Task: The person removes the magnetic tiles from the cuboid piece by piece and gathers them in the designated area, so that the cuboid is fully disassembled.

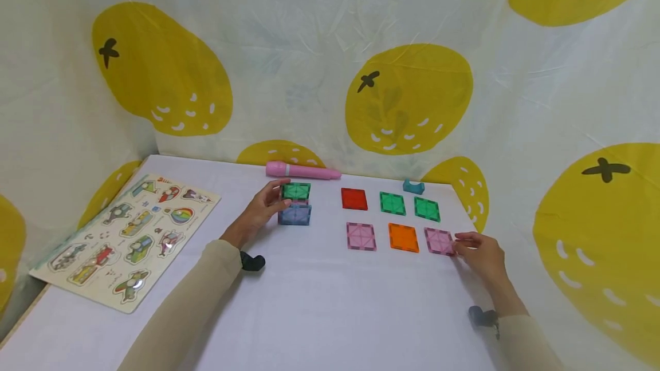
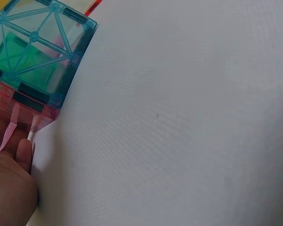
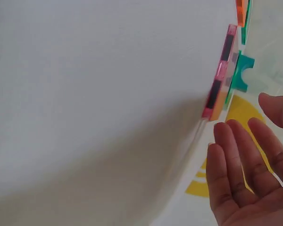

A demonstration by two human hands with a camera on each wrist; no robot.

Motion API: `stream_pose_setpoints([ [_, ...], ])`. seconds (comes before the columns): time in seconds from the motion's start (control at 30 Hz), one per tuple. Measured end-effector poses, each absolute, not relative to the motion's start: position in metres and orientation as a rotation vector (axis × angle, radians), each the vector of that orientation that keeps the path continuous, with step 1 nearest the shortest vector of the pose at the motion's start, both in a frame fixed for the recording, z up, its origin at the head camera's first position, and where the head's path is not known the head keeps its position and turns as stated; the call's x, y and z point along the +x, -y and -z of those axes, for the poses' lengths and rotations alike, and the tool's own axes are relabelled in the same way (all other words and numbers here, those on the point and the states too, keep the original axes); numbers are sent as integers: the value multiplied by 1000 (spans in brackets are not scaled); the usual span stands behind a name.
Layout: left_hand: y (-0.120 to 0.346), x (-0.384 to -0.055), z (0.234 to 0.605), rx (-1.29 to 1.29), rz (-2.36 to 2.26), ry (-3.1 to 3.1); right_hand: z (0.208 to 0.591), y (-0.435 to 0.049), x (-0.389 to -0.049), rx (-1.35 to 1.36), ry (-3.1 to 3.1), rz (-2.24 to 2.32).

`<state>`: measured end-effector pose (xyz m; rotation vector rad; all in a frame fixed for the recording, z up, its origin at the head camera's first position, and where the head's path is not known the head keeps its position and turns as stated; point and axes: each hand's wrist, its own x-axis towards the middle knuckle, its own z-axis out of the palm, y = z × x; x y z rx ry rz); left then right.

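Left of the middle of the table, a small build of clear magnetic tiles shows a green tile [image 1: 296,190] above a blue tile [image 1: 295,215], with a strip of pink between them. My left hand [image 1: 260,210] grips the left side of this build, thumb toward the front. In the left wrist view the blue tile [image 2: 34,47] meets a pink tile [image 2: 26,110] at its edge, close to the fingers. My right hand [image 1: 479,253] has its fingertips right at the edge of a flat pink tile [image 1: 439,241]. Its fingers [image 3: 243,155] are loosely extended in the right wrist view.
Flat tiles lie in two rows: red [image 1: 354,199] and two green [image 1: 393,204] behind, pink [image 1: 361,236] and orange [image 1: 404,237] in front. A pink pen-like wand [image 1: 303,171] and a teal notched piece [image 1: 413,187] lie at the back. A picture puzzle board [image 1: 129,239] lies left.
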<state>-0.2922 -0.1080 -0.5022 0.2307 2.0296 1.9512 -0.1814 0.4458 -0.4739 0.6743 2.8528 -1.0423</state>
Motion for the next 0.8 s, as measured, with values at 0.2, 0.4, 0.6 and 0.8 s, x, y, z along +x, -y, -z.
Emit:
stream_pose_setpoints([
  [0.2, 107, -291, 501, 233, -1976, -2010, 460, -412, -186, 592, -2931, 1120],
  [0.4, 108, -292, 502, 189, -1951, -2007, 452, -373, -195, 432, -2892, 1295],
  [0.6, 111, -295, 504, 151, -1965, -1983, 453, -333, -209, 254, -2858, 1392],
  [0.8, 111, -295, 505, 158, -1985, -1974, 454, -292, -221, 46, -2781, 1531],
])
